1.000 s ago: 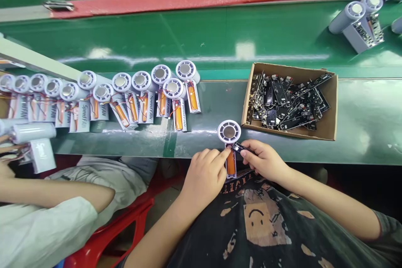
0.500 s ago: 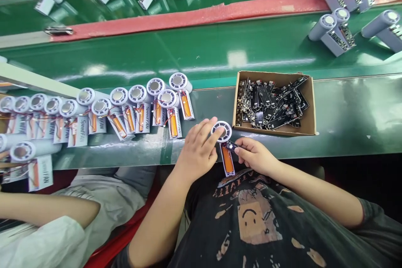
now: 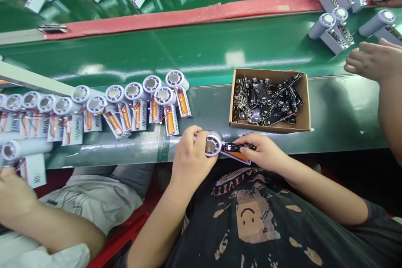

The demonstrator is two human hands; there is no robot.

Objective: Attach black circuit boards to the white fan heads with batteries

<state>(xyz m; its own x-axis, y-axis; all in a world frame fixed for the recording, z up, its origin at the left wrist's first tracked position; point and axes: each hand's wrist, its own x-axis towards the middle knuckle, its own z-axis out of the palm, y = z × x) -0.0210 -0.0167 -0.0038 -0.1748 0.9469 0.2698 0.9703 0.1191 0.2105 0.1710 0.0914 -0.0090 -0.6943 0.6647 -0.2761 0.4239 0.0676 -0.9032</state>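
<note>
My left hand [image 3: 192, 155] is closed around the round head of a handheld fan [image 3: 214, 144], a pale lilac body with a ring of vents. Its handle points right and holds an orange battery [image 3: 240, 157]. My right hand [image 3: 262, 153] pinches a narrow black circuit board [image 3: 237, 147] over the handle, partly covering the battery. Whether the board touches the handle I cannot tell. Just beyond my right hand stands a cardboard box [image 3: 270, 129] filled with loose black boards [image 3: 262, 92].
Several similar fans [image 3: 133, 92] with bared batteries line the bench to the left. A red strip [image 3: 188, 16] runs along the green belt [image 3: 150, 52]; more fans [image 3: 326, 29] stand at the far right. A co-worker's hand [image 3: 372, 60] reaches in at right, another person's hand [image 3: 15, 192] at left.
The fan has turned so its handle swings from pointing toward me to pointing right. The board has turned with it. A co-worker's arm has come into view at right.
</note>
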